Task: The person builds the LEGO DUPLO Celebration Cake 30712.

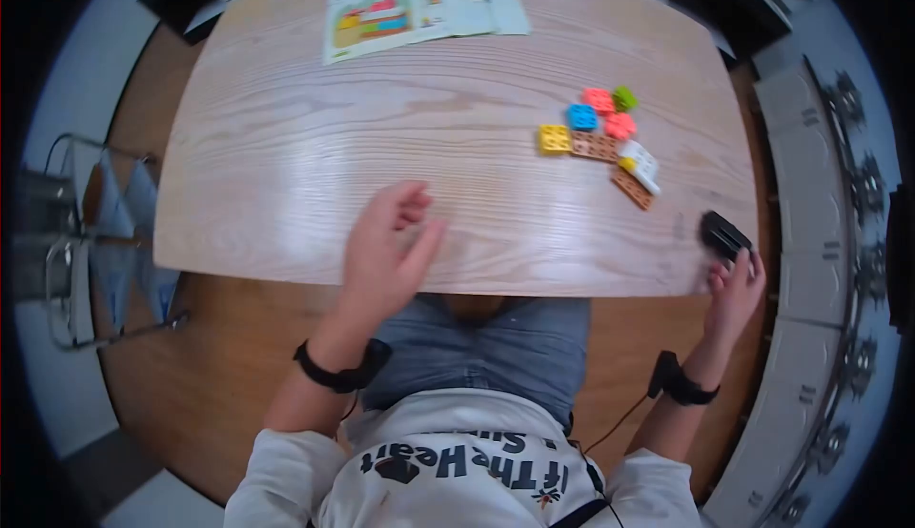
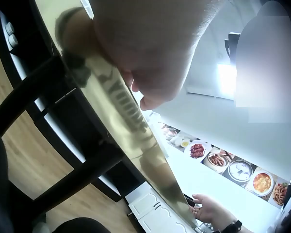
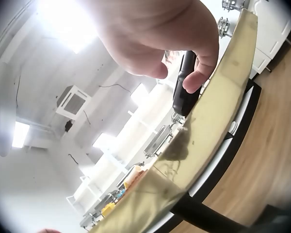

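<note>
At the near right corner of the pale wooden bench (image 1: 286, 147), the black, oblong, plastic-looking device (image 1: 721, 231) is found just beyond the right hand (image 1: 734, 297), its long axis slanted from far left to near right. It is apparently touched by fingertips, thumb held apart; the left hand (image 1: 386, 250), loosely curled around nothing visible, is held well away.

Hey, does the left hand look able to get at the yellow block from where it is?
Probably yes. The left hand appears to hold nothing, and only bare tabletop shows between it and the yellow block. A reach forward and to the right should do.
</note>
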A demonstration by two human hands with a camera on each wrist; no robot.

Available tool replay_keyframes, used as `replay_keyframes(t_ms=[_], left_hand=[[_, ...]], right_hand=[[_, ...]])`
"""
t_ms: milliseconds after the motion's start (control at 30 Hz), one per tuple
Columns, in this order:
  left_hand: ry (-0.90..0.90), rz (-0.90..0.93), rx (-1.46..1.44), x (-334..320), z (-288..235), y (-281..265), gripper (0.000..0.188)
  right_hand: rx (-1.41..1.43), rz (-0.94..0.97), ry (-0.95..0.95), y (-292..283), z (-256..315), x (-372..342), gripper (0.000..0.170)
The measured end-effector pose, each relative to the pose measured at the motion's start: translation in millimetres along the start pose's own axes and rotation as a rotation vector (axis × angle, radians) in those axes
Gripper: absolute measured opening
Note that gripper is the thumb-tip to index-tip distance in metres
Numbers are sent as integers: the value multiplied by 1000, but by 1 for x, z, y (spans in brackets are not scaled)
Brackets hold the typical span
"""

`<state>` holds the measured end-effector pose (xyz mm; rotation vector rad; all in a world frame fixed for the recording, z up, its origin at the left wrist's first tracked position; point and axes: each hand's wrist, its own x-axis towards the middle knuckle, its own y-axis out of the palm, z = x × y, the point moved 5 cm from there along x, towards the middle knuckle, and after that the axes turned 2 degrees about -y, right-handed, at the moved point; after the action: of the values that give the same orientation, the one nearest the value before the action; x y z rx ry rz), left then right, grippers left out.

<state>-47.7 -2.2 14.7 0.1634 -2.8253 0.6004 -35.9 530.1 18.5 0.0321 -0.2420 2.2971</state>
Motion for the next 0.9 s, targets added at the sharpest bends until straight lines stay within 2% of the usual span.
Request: replay_keyframes(t_ms=[67, 100, 133, 167, 300, 400, 433, 533, 567, 667, 800, 900], left_hand=[[151, 2, 187, 6, -1, 8, 46], [244, -5, 246, 4, -6, 4, 47], [223, -11, 254, -1, -10, -5, 46], [200, -15, 261, -34, -26, -21, 46], [200, -27, 264, -49, -38, -34, 45], [220, -24, 278, -49, -44, -33, 45], [227, -20, 284, -47, -45, -31, 45], [205, 2, 301, -45, -47, -28, 46], [207, 5, 304, -44, -47, -27, 46], [202, 6, 310, -45, -48, -28, 46], [195, 9, 317, -45, -49, -28, 47], [200, 18, 319, -44, -47, -27, 48]], right_hand=[[-90, -2, -77, 17, -2, 6, 66], [-127, 28, -45, 16, -7, 11, 65], [-160, 55, -68, 15, -6, 4, 60], [-115, 42, -70, 0, 4, -24, 58], [-109, 45, -154, 3, 21, -53, 48], [-157, 343, -103, 14, 21, -61, 35], [-138, 406, -163, 27, 23, -68, 25], [-245, 498, -349, 54, 28, -72, 23], [-244, 486, -357, 55, 27, -65, 25], [-311, 430, -92, 52, 28, -53, 28], [-274, 304, -135, 60, 38, -54, 31], [-336, 327, -129, 54, 32, -51, 32]])
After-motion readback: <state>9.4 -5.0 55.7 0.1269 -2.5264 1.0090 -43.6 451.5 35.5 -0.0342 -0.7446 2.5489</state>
